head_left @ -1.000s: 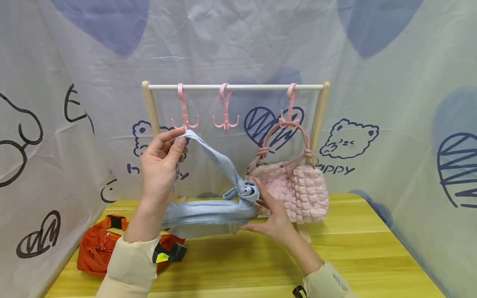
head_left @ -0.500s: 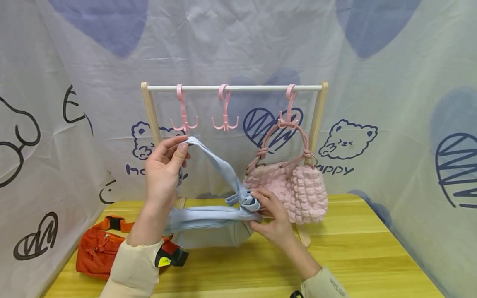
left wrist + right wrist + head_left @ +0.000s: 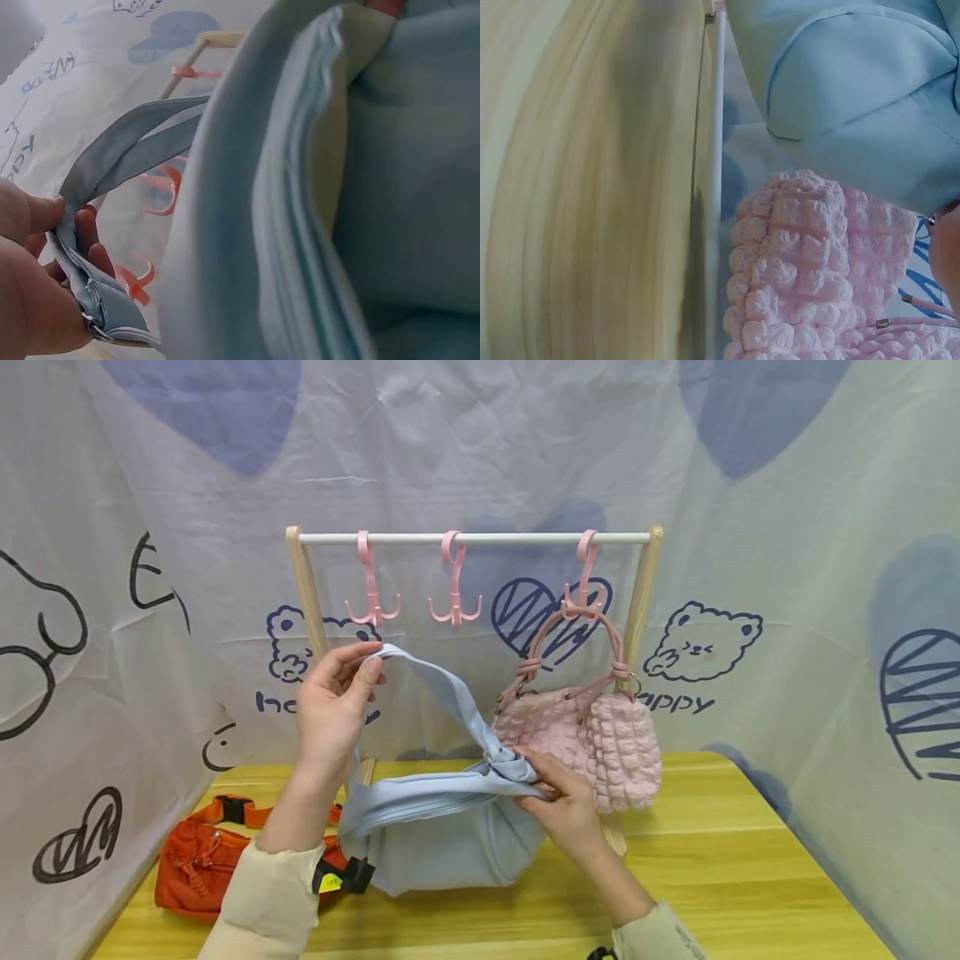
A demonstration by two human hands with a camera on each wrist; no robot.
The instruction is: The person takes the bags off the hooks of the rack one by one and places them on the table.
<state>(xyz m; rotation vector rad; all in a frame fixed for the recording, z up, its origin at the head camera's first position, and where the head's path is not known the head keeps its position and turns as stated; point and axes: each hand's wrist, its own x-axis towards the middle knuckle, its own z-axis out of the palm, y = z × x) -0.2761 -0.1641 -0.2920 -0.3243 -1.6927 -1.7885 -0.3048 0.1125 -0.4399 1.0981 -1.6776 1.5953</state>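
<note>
Softness, I judge from here, lets the blue bag (image 3: 457, 852) droop (light, probably); left hand (image 3: 333, 714) pinches the strap (image 3: 452, 691), right hand (image 3: 564, 802) grips the knot (image 3: 512, 766): sound holds.

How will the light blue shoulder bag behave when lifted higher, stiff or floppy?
The light blue shoulder bag will probably flop, as it creases softly. It may swing too, because its strap bends like flat cloth.
</note>
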